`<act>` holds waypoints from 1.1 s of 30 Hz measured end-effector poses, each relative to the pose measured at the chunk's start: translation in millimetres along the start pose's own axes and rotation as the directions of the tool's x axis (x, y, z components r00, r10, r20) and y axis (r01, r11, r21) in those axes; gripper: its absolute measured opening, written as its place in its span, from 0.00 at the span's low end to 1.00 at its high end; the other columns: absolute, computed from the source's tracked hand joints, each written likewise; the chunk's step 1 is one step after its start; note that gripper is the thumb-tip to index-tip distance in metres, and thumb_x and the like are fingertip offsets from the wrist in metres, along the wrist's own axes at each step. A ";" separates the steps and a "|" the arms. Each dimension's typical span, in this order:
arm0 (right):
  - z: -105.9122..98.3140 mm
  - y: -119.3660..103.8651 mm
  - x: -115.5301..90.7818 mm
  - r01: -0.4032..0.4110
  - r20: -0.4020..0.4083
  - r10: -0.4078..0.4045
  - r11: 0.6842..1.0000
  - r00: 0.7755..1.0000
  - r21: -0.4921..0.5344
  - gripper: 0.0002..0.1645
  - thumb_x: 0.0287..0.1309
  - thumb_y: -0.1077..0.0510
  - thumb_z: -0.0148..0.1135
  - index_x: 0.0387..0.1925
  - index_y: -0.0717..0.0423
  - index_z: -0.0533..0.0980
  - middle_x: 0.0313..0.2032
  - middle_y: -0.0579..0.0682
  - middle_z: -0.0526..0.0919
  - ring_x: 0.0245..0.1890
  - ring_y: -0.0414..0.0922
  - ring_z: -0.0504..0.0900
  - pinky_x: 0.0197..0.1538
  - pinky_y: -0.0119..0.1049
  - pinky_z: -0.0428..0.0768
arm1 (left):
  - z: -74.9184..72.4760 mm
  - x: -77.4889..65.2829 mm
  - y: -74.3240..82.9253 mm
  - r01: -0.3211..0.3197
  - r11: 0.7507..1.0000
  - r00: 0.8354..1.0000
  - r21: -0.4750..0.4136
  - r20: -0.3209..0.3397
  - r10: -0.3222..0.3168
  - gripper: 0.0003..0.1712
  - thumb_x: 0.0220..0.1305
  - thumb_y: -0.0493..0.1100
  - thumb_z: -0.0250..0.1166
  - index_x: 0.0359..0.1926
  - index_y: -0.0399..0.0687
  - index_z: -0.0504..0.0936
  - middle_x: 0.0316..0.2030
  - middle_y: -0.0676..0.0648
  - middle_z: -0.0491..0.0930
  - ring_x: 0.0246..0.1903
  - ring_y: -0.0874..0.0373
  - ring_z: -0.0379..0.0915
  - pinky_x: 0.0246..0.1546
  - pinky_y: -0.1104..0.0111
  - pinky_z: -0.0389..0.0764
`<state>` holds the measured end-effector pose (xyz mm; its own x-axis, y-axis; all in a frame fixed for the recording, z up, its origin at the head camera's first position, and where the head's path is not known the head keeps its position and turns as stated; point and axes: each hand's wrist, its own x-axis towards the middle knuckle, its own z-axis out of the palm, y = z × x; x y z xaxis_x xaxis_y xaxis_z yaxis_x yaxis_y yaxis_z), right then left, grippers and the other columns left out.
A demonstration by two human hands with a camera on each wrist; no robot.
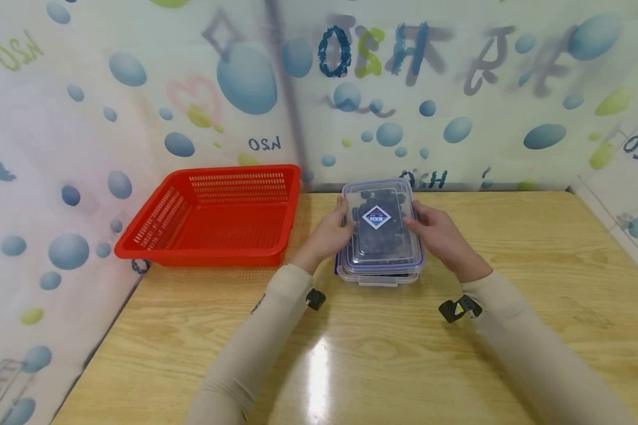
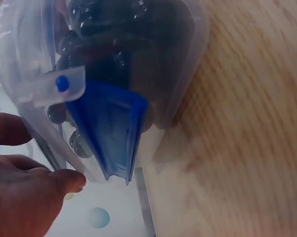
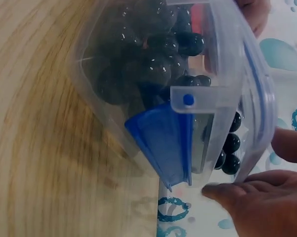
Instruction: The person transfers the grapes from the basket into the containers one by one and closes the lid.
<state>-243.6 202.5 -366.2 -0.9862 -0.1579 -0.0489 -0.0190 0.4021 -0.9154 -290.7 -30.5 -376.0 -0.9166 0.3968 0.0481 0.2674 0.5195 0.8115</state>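
A clear plastic food container (image 1: 378, 282) stands on the table, filled with dark round fruit (image 3: 158, 64) that looks like grapes. Over it lies a transparent lid (image 1: 385, 251) with a blue seal and a diamond-shaped label; some fruit shows in the gap between lid and rim. My left hand (image 1: 326, 236) holds the lid's left edge, thumb on top. On the opposite side, my right hand (image 1: 443, 239) grips the right edge. Blue side clips (image 2: 108, 128) hang unfastened, and the right wrist view shows another clip (image 3: 163, 145) swung down.
Left of the container sits a red plastic basket (image 1: 204, 257) with slotted walls. The wooden table (image 1: 383, 366) meets a wall covering (image 1: 319, 118) printed with blue drops and letters at the back. Dark wrist straps (image 1: 459, 308) are on both sleeves.
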 end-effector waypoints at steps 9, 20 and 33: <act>6.3 -5.8 3.7 -0.032 0.007 0.032 0.999 0.999 0.005 0.39 0.74 0.58 0.48 0.76 0.62 0.43 0.75 0.59 0.46 0.71 0.59 0.55 0.66 0.53 0.63 | 1.9 1.7 -1.1 0.011 1.000 0.996 -0.029 -0.084 -0.013 0.37 0.69 0.33 0.52 0.73 0.29 0.45 0.74 0.37 0.42 0.73 0.52 0.38 0.69 0.70 0.43; 5.9 -5.7 5.8 -0.052 -0.019 0.050 0.985 0.999 -0.163 0.38 0.73 0.59 0.47 0.75 0.65 0.45 0.74 0.62 0.49 0.68 0.64 0.60 0.64 0.52 0.66 | -2.9 6.9 1.3 0.066 0.998 0.997 0.008 -0.044 -0.065 0.39 0.65 0.34 0.53 0.73 0.31 0.48 0.75 0.39 0.45 0.73 0.53 0.40 0.69 0.68 0.46; 1.2 -7.5 12.1 -0.033 -0.017 0.030 0.978 0.999 -0.207 0.36 0.71 0.59 0.47 0.74 0.66 0.49 0.71 0.64 0.57 0.65 0.60 0.67 0.60 0.52 0.72 | -4.1 11.7 8.0 0.130 0.991 0.990 -0.007 -0.053 -0.131 0.38 0.65 0.36 0.51 0.74 0.34 0.51 0.75 0.40 0.46 0.73 0.51 0.42 0.69 0.63 0.48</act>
<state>-255.1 196.5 -360.4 -0.9890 -0.1307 -0.0696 -0.0203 0.5854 -0.8105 -300.4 -24.8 -366.5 -0.9582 0.2849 -0.0275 0.1434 0.5611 0.8152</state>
